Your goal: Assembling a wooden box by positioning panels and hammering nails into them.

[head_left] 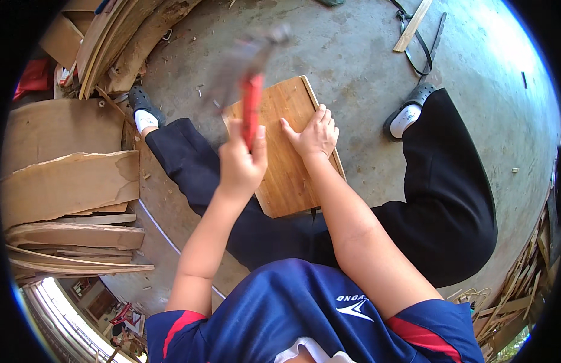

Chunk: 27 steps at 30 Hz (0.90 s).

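My left hand (243, 160) is closed round the red handle of a hammer (251, 100), raised above a wooden board; its metal head is smeared by motion. The board (286, 175) is flat, brown and rectangular, lying between my legs. A thin pale wood strip (309, 91) runs along its right edge. On that edge rests my right hand (316, 136), its thumb stretched out over the board and its fingers lying across the strip. Any nail under the hammer or fingers cannot be made out.
Wooden slabs (68, 187) are stacked at the left. More planks (105, 45) lean at the far left. A black strap (422, 51) and a wood piece (413, 25) lie on the concrete floor (365, 66) at the far right. Scrap wood (516, 308) is heaped at the near right.
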Tool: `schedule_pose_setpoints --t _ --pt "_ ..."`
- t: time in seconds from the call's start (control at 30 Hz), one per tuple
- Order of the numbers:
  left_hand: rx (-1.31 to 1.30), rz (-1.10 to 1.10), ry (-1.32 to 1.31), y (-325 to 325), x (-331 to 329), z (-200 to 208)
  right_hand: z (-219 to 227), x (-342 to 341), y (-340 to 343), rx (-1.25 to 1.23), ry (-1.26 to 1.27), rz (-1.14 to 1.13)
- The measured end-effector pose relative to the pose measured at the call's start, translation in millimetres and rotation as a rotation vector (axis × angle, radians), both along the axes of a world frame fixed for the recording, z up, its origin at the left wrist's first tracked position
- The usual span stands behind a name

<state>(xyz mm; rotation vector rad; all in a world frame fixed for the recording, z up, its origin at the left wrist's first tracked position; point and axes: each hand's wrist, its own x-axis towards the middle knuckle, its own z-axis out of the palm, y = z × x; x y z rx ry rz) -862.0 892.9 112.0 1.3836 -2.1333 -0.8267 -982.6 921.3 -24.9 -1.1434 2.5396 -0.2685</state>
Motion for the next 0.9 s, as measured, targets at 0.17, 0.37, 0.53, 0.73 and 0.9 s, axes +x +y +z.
schedule_pose_setpoints --t 0.17,0.37,0.53,0.73,0.9 --pt "0.156 -0.123 -0.309 11 5 -37 -10 -2 6 -0.084 0.116 -0.015" --pt "0.207 -0.084 -0.175 -9 -6 60 -6 -4 1 -0.036 0.094 -0.012" --pt "0.097 -0.006 0.076 -20 -8 91 -9 -6 2 -0.022 0.104 -0.015" --pt "0.049 0.034 -0.062 21 -9 -54 1 -1 1 -0.052 0.096 -0.006" --pt "0.370 -0.015 -0.204 27 -5 -28 -10 -3 4 -0.073 0.106 -0.019"
